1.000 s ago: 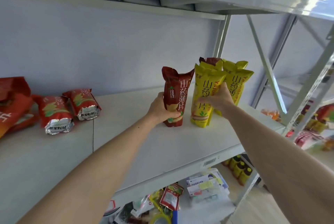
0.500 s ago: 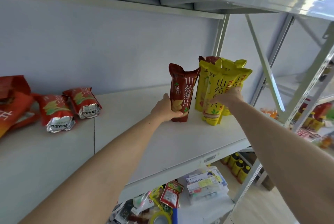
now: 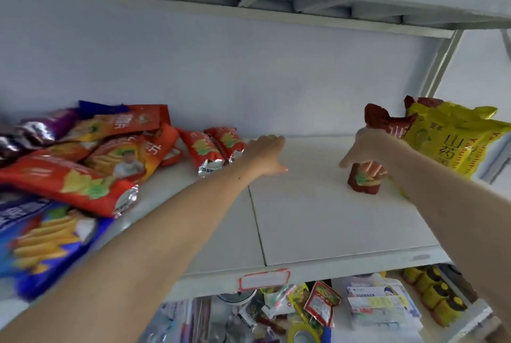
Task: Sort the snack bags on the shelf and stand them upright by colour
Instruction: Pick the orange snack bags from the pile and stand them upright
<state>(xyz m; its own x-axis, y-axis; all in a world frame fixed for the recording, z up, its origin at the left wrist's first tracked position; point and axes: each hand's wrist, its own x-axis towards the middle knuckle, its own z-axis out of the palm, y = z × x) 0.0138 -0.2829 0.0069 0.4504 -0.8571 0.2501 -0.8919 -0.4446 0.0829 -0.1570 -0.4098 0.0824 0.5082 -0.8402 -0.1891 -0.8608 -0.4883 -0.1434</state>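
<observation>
White shelf (image 3: 318, 221), blank pale wall (image 3: 221, 66) behind

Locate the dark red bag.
Head view, right side: the dark red bag stands upright on the shelf, gripped by the right hand, beside the yellow bags.

Left hand (image 3: 264, 153) reaches with fingers extended toward two small red foil snack packs (image 3: 214, 147) lying flat on white metal shelf (image 3: 318, 221). Right hand (image 3: 367, 149) grips upright dark red snack bag (image 3: 384, 124). Tall yellow snack bags (image 3: 453, 138) stand just beside it. Heap of red, blue, purple bags (image 3: 69, 171) lies far left.
</observation>
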